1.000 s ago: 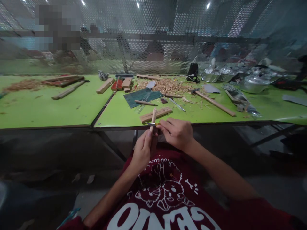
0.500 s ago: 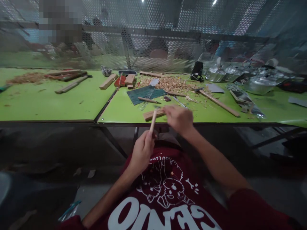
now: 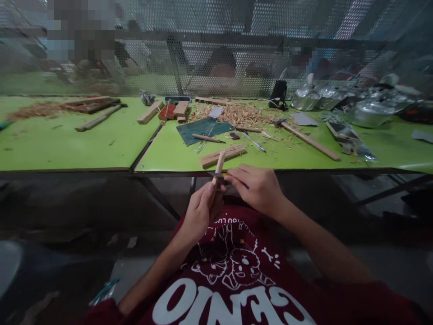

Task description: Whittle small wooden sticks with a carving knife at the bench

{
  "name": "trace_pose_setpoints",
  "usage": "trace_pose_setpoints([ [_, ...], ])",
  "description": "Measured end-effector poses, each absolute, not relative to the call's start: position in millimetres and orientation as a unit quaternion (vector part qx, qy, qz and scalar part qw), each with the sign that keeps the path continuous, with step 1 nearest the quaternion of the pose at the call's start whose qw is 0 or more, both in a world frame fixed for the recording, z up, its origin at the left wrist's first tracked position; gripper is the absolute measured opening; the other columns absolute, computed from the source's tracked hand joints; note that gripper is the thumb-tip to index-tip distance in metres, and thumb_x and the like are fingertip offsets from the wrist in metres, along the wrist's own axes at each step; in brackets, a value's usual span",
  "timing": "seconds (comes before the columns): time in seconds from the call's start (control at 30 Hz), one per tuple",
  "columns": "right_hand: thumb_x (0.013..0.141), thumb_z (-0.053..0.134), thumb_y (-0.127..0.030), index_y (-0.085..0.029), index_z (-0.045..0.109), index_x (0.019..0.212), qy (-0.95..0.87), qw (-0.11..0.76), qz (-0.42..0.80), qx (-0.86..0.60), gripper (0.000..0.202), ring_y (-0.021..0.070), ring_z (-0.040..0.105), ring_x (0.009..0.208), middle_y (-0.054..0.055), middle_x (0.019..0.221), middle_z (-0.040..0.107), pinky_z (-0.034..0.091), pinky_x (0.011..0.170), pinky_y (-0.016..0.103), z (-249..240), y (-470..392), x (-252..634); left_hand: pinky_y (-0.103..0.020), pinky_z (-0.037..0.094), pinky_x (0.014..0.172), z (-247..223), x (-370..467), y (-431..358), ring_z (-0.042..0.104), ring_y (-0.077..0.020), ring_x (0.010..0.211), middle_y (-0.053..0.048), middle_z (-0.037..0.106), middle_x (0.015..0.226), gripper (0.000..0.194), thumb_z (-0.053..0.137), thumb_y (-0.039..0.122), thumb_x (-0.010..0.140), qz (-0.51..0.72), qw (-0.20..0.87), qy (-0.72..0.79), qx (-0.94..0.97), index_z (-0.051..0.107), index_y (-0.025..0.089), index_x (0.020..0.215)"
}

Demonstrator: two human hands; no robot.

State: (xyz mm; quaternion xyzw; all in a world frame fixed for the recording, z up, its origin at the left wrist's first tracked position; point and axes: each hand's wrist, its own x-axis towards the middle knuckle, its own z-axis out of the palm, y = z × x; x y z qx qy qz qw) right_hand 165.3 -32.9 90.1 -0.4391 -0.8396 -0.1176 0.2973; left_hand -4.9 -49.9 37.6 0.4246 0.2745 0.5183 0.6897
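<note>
My left hand is closed around the lower end of a pale wooden stick, which points up and away from me. In my right hand is a carving knife, its dark blade lying across the stick just above my left fingers. Most of the knife's handle is hidden in my right fingers. Just beyond the stick's tip, a flat wooden block lies near the front edge of the green table.
Behind the block are a dark green sheet, a pen and wood shavings. A hammer lies to the right, near foil-wrapped pots. Wood blocks sit at back left. A perforated metal screen stands behind.
My right hand has come down and toward me, bringing the knife blade from near the stick's tip to lower on it. My left hand still grips the stick.
</note>
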Motion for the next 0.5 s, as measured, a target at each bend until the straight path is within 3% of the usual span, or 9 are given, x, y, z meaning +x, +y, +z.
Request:
trace_pose_setpoints([
  [0.27, 0.105, 0.044, -0.041, -0.02, 0.076, 0.093, -0.829, 0.262, -0.211, -0.447, 0.04, 0.0131, 0.054, 0.06, 0.003, 0.075, 0.07, 0.019, 0.055, 0.033, 86.8, -16.2, 161.8, -0.016, 0.023, 0.034, 43.3, -6.9, -41.7, 0.022, -0.0045, 0.035, 0.011, 0.034, 0.045, 0.034, 0.059, 0.051, 0.094, 0.52, 0.694, 0.275, 0.415, 0.056, 0.018, 0.086],
  [0.5, 0.104, 0.046, -0.038, -0.022, 0.077, 0.101, -0.831, 0.269, -0.18, -0.452, 0.036, 0.015, 0.061, 0.073, 0.004, 0.095, 0.077, 0.022, 0.057, 0.032, 91.1, 0.3, 150.5, -0.017, 0.024, 0.034, 44.3, -16.5, -35.5, 0.023, -0.004, 0.035, 0.012, 0.033, 0.045, 0.038, 0.063, 0.054, 0.091, 0.539, 0.654, 0.3, 0.438, 0.058, 0.017, 0.09],
])
